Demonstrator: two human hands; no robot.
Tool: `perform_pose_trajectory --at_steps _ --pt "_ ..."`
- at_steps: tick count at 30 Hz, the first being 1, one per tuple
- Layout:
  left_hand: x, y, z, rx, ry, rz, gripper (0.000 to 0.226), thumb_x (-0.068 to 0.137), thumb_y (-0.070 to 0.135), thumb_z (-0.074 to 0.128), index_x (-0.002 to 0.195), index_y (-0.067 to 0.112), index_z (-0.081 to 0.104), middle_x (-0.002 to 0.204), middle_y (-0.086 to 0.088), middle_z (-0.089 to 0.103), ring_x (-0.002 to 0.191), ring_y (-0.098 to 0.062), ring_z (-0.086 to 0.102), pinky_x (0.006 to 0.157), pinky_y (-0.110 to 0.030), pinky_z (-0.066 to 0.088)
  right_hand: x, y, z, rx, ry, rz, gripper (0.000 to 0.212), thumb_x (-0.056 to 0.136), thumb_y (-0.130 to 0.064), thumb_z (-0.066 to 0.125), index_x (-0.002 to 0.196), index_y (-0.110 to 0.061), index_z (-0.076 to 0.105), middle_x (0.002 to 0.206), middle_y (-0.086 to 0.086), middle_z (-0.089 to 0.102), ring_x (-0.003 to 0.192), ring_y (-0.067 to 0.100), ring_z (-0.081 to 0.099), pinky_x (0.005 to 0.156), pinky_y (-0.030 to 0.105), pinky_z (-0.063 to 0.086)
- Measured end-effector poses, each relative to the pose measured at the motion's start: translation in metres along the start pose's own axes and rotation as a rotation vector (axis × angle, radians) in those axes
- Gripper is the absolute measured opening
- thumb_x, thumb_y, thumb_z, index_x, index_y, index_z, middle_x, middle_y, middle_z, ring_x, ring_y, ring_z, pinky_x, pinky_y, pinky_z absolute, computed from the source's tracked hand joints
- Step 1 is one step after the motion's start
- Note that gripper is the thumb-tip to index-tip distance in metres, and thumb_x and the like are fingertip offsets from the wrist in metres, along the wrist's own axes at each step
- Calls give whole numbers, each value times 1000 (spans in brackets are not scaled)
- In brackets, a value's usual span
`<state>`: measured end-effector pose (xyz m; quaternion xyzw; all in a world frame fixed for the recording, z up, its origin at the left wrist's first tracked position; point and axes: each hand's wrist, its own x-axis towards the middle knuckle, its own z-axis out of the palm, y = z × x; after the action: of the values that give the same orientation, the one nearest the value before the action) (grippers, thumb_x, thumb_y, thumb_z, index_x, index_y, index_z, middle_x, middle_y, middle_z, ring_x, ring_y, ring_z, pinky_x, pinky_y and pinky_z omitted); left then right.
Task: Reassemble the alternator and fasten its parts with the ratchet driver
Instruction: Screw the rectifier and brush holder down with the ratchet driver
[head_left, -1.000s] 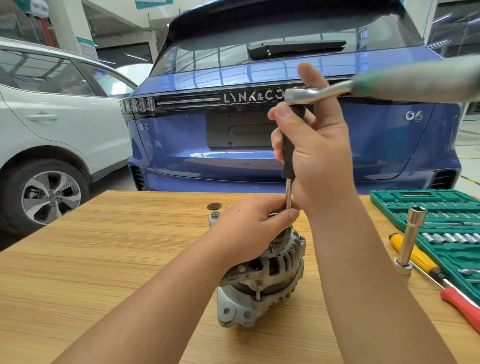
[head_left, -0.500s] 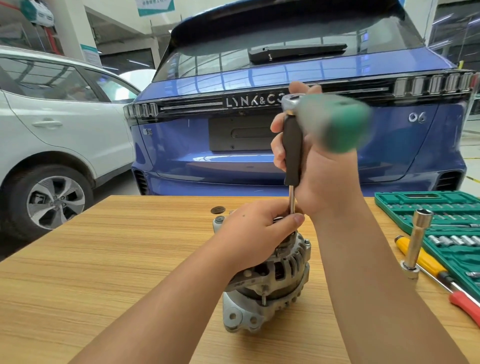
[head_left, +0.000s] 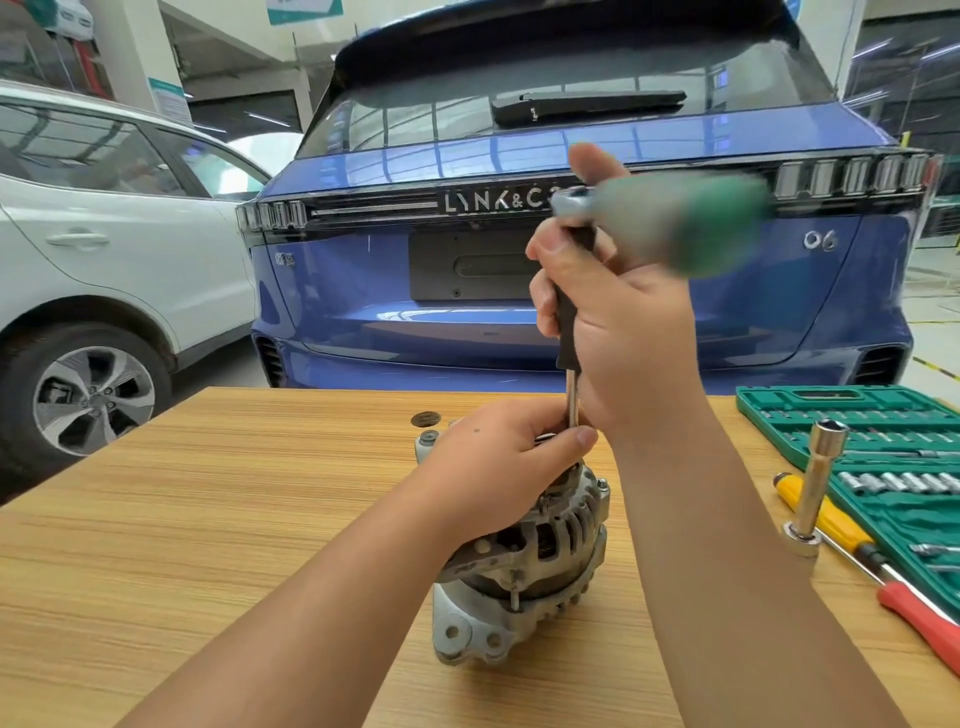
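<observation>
The grey metal alternator (head_left: 524, 566) stands on the wooden table (head_left: 208, 519). My left hand (head_left: 498, 467) grips its top, with the thumb against the steel shaft of the driver. My right hand (head_left: 618, 317) is curled round the black upright extension handle (head_left: 567, 322) above the alternator. On top of that handle sits the ratchet driver (head_left: 670, 218), its green grip blurred and pointing right. Where the shaft's tip meets the alternator is hidden by my left hand.
A green socket set case (head_left: 852, 415) lies open at the right edge. In front of it stand a tall deep socket (head_left: 818, 483) and yellow (head_left: 826, 512) and red (head_left: 919, 618) screwdrivers. A small round cap (head_left: 426, 419) lies behind the alternator. A blue car is parked beyond the table.
The ratchet's green grip has been swinging: stretched far right a second ago, foreshortened half a second ago, now further right again. Both hands keep their grip and the alternator stays put.
</observation>
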<state>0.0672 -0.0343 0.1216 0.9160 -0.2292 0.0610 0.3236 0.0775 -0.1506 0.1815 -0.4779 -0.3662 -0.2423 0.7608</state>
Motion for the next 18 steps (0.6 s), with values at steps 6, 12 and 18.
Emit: perform_pose_trajectory --at_steps 6,12,18 --pt "0 0 0 22 17 -3 25 105 50 46 110 40 69 75 26 61 70 3 52 65 -32 42 -2 3 2 139 -45 78 33 87 -30 53 112 -37 72 82 -5 65 63 15 49 51 25 39" --pt "-1 0 0 3 4 -3 24 105 48 46 112 41 68 72 30 60 68 9 52 62 -28 36 -2 0 5 37 14 89 24 87 -51 60 105 -40 72 84 -8 68 72 18 55 53 26 43" --pt "-2 1 -1 11 -8 21 25 106 50 45 114 44 68 76 32 61 72 10 53 63 -27 40 -2 -7 6 -46 155 97 24 90 -38 71 92 -16 64 69 -3 55 52 18 37 47 24 33"
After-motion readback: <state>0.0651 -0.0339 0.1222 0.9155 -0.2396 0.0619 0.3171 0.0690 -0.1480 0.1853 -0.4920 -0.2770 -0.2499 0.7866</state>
